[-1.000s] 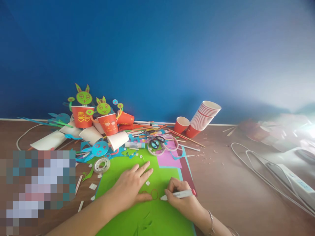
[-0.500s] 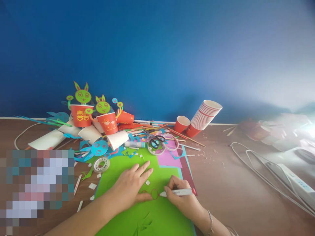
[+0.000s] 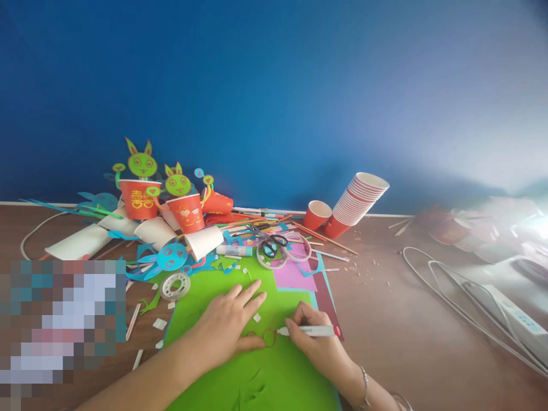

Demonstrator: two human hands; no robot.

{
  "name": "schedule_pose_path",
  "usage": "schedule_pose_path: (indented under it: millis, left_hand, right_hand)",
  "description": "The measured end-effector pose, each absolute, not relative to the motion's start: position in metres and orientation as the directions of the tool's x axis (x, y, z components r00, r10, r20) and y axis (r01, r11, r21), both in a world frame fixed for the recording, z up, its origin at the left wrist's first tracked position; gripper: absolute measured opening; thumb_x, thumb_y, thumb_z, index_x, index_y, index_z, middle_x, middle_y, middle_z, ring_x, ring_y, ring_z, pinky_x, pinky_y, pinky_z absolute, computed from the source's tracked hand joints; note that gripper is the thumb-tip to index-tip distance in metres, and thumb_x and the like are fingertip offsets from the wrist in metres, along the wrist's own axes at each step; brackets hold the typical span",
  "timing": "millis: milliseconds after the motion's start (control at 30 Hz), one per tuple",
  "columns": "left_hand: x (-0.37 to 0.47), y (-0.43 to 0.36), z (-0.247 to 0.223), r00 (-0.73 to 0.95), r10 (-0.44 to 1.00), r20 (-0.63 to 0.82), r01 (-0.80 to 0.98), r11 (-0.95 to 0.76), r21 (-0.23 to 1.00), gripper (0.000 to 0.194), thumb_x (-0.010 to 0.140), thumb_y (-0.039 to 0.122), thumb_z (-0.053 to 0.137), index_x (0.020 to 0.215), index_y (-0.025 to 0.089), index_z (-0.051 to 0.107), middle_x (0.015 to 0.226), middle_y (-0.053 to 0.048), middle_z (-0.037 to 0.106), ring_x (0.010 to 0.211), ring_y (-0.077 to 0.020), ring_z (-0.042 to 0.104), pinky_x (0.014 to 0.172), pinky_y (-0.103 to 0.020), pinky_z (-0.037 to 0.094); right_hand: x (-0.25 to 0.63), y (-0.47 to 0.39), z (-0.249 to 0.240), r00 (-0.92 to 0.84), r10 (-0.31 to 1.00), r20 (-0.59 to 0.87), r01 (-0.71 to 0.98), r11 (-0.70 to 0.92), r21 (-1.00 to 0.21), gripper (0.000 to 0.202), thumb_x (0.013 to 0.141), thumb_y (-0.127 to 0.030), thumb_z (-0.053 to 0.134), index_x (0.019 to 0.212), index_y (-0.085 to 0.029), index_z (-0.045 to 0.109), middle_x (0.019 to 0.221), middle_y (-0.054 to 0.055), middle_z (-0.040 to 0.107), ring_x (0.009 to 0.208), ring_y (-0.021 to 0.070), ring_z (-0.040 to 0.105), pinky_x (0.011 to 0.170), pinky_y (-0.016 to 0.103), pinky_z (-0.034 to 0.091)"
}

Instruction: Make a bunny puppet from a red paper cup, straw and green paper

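My left hand lies on a green sheet of paper, its fingers spread and the thumb beside a small drawn circle. A second red outline partly shows by that thumb. Pinched in my right hand is a white marker pen with a red end. Its tip is at the right side of the circle, at or just above the paper. A small white scrap rests on the sheet between my hands.
Beyond the paper lie scissors, a glue stick and a tape roll. Red cups with green rabbit figures stand at back left. A leaning cup stack is behind; a power strip and cables are right.
The marker tip has moved slightly up along the circle's right side, and the pen lies a little flatter. My left hand stays in place. The camera view has shifted slightly.
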State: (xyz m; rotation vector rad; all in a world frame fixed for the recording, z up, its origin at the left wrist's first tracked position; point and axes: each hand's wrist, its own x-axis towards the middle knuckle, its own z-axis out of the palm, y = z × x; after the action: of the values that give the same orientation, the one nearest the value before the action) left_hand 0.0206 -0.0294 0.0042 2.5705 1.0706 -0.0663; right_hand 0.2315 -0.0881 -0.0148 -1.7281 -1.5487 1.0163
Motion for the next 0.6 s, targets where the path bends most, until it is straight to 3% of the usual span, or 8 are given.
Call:
schedule_pose_path:
  millis: [600]
  left_hand:
    - [0.0215,-0.0292,0.0079,0.713,0.674,-0.192,0.697,-0.652,0.299,0.071,0.079,0.057,0.056,0.14,0.027,0.036,0.152,-0.004,0.027,0.121,-0.032,0.045,0.091,-0.043,0.046]
  right_hand:
    - [0.231,-0.0876,-0.0212,0.089,0.988,-0.127,0.485,-0.154,-0.861,0.028,0.08,-0.035,0.057,0.063,-0.022,0.04,0.054,-0.007,0.041,0.049,0.0101,0.034,0.047,0.023,0.028]
